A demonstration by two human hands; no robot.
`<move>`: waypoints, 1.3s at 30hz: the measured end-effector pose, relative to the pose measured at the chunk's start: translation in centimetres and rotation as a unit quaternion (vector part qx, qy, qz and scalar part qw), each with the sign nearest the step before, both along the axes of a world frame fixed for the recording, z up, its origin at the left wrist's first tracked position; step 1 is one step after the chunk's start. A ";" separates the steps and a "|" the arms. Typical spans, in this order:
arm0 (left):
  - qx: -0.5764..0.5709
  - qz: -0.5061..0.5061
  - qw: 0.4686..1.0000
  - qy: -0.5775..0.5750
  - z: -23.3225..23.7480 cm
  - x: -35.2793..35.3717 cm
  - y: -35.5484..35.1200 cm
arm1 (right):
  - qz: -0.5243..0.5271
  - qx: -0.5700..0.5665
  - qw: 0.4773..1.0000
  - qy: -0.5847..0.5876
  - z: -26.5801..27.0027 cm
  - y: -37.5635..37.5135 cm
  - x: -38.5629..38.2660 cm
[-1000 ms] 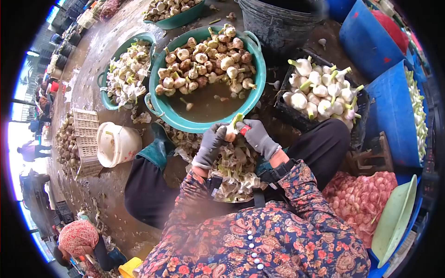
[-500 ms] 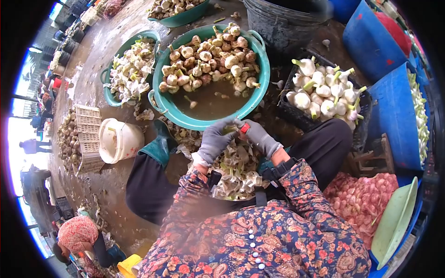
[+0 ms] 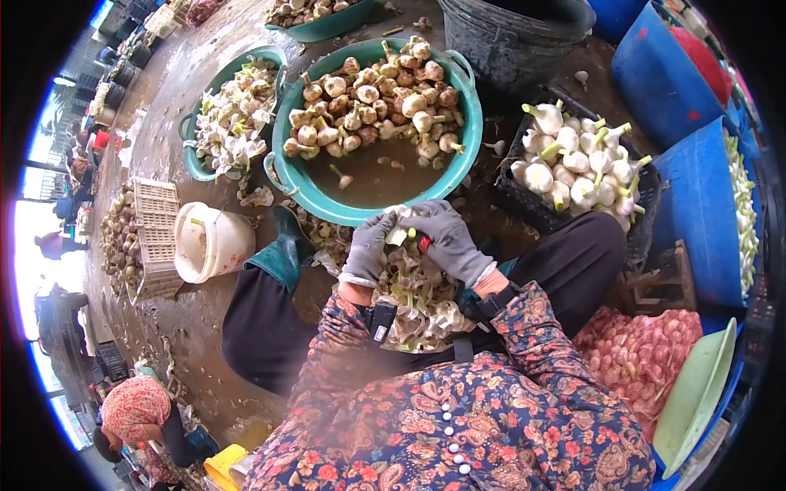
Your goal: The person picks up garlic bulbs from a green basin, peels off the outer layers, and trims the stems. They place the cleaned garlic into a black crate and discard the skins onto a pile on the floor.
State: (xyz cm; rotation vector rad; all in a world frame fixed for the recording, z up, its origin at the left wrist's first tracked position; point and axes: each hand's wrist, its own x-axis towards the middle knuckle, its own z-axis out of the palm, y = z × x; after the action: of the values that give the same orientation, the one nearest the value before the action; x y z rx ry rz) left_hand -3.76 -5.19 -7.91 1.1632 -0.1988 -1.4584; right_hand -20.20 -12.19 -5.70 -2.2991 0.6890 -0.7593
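Observation:
My left hand [image 3: 368,247], in a grey glove, is closed around one side of a garlic bulb [image 3: 399,232] with a green stem. My right hand [image 3: 449,239], also gloved in grey, grips the bulb from the other side. A small red item [image 3: 424,244] shows at the right fingers; what it is I cannot make out. Much of the bulb is hidden by the gloves. Below the hands lies a heap of garlic peelings [image 3: 422,315] between my legs. Just beyond them stands a green tub [image 3: 348,214] of unpeeled garlic [image 3: 368,102] and brownish water.
A black crate [image 3: 524,209] of white garlic sits at the right. Left are a basin [image 3: 193,151] of peelings and a white bucket [image 3: 233,245]. Blue containers [image 3: 696,204] and a red net sack [image 3: 639,360] line the right side. Another person [image 3: 135,409] bends at lower left.
The hands have shifted slightly and turned, so pale skin and green stem now show between them. My right fingers have moved over the top of the bulb.

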 end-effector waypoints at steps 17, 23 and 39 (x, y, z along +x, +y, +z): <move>0.056 -0.586 0.603 -0.539 1.6 1.3 4.4 | -0.149 0.808 0.436 -0.367 -4.6 -2.5 -1.4; 0.126 -0.226 0.782 -0.567 -4.3 3.0 -6.8 | -0.055 0.726 0.440 -0.525 1.6 -5.4 -3.5; 0.093 -0.051 0.987 -0.120 -10.0 -0.6 -18.8 | -0.302 0.605 0.718 -0.168 -0.6 -6.9 -2.4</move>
State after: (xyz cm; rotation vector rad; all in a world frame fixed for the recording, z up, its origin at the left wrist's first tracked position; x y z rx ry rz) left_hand -4.37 -23.96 -17.90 1.5022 -0.2969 -1.4472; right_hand -22.59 -19.14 -6.34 -0.6928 1.2714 -0.6386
